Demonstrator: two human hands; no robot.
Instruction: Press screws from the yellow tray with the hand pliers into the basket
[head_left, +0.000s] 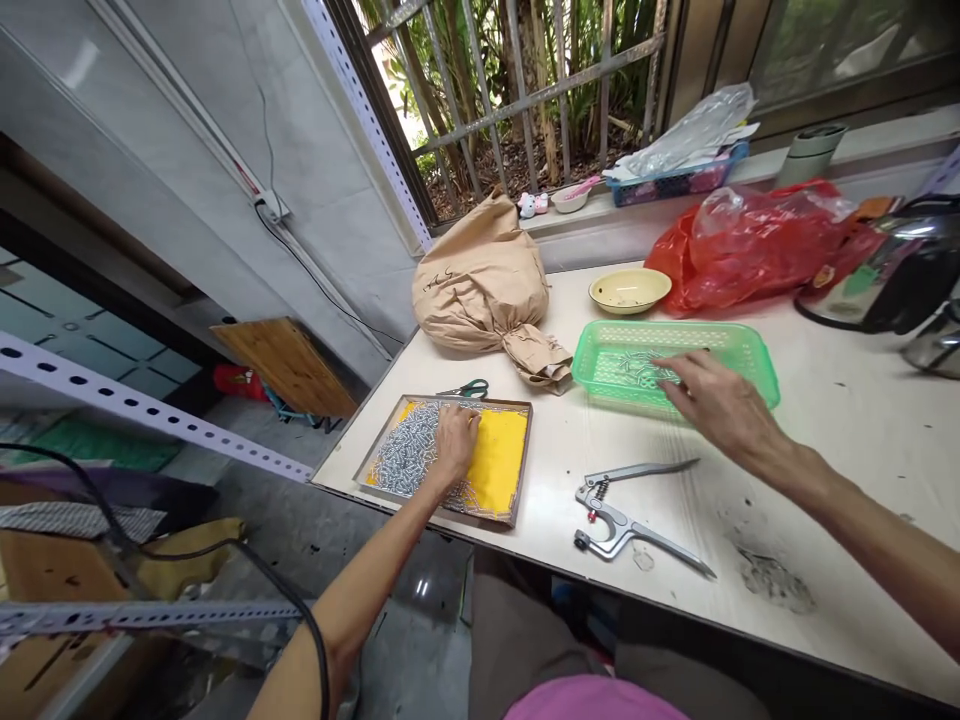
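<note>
My left hand (456,445) is over a shallow tray (523,465) with a yellow bottom, its fingers curled down at the edge of a heap of small silvery metal pieces (405,450). What lies between those fingertips is hidden. Over a green plastic basket (675,402) hovers my right hand (716,400), fingers stretched out and the thumb apart from them. Below its fingertips, a small scatter of similar metal pieces (637,368) lies on the basket's bottom. Hand pliers (619,525) with a spring and spread handles rest on the table in front of the basket.
Dark-handled scissors (472,388) lie behind the tray. A brown paper bag (484,285), a cream bowl (630,288) and a red plastic bag (750,245) stand at the back. A kettle (885,265) is at the right. The table's front edge (555,570) runs close to my lap.
</note>
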